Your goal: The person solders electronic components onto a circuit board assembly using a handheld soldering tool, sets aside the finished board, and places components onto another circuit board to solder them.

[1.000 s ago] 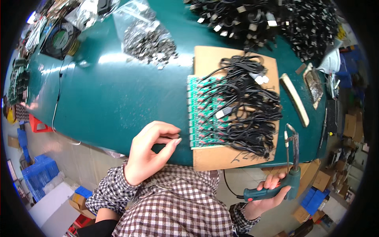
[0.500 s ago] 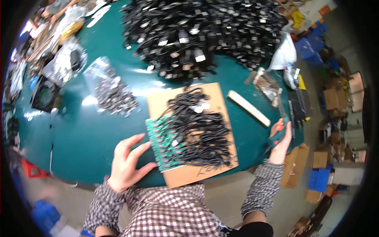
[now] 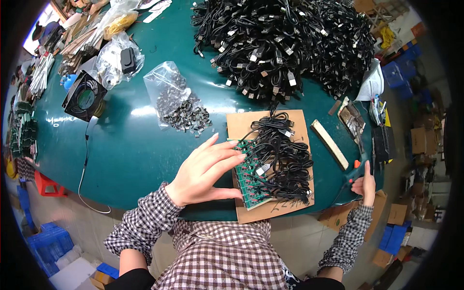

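Nearby, cable heap (image 3: 285, 43), parts bag (image 3: 176, 99), small fan (image 3: 84, 99), wooden strip (image 3: 329, 144).

Left edge of the green circuit board (image 3: 251, 181) under the left hand's fingers (image 3: 227, 157).

Head-worn fisheye, steeply down, close over table (image 3: 145, 145)

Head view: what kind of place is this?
Most likely an electronics assembly bench in a workshop. A large heap of black cables covers the far side of the green table, the left hand rests on a green circuit board wired to cables on cardboard, and a bag of small metal parts lies nearby.
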